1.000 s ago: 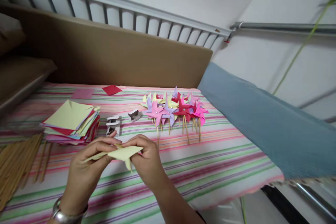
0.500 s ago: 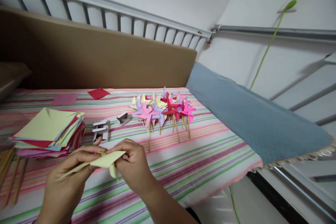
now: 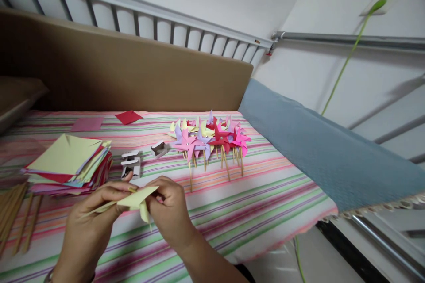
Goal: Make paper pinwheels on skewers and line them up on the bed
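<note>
Between my two hands is a pale yellow paper pinwheel, partly folded, with one blade curling downward. My left hand is closed on its left side, thumb and fingers pinching the paper. My right hand pinches the right edge, its fingertips partly hidden behind the paper. Just beyond my left hand sits a small open white box with dark contents that I cannot make out. A stack of coloured paper squares lies to the left, pale yellow on top.
Several finished pinwheels on sticks lie at the back right. A second small box lies near them. Wooden sticks are at the left edge. A red square and a pink square lie by the brown board.
The view has shifted slightly, so the scene sits a little further right. Both hands keep hold of the yellow pinwheel, which is tilted a little differently.
</note>
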The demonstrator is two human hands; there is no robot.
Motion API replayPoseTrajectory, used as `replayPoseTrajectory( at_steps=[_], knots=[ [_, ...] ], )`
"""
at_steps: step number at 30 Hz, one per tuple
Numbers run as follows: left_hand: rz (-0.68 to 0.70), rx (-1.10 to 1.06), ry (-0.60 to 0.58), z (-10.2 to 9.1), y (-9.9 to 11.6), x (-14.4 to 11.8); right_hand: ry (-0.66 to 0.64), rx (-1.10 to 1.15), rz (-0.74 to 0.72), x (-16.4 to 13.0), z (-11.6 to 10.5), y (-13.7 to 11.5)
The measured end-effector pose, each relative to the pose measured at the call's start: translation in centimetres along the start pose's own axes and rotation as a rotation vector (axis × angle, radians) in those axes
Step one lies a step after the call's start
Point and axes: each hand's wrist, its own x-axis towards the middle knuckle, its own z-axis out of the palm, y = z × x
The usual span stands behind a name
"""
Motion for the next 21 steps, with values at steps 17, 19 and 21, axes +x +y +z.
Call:
replayPoseTrajectory(
  at_steps=[17, 19, 21],
  knots=[
    [-0.155, -0.105, -0.038, -0.38, 0.34, 0.13, -0.043, 0.016, 0.03, -0.03, -0.12, -0.66],
    [-0.146, -0.118, -0.049, -0.45, 0.05, 0.18, -0.043, 0.024, 0.048, 0.01, -0.12, -0.49],
    [-0.133, -0.122, -0.058, -0.52, -0.25, 0.22, -0.04, 0.041, 0.069, 0.02, -0.13, -0.38]
  ],
)
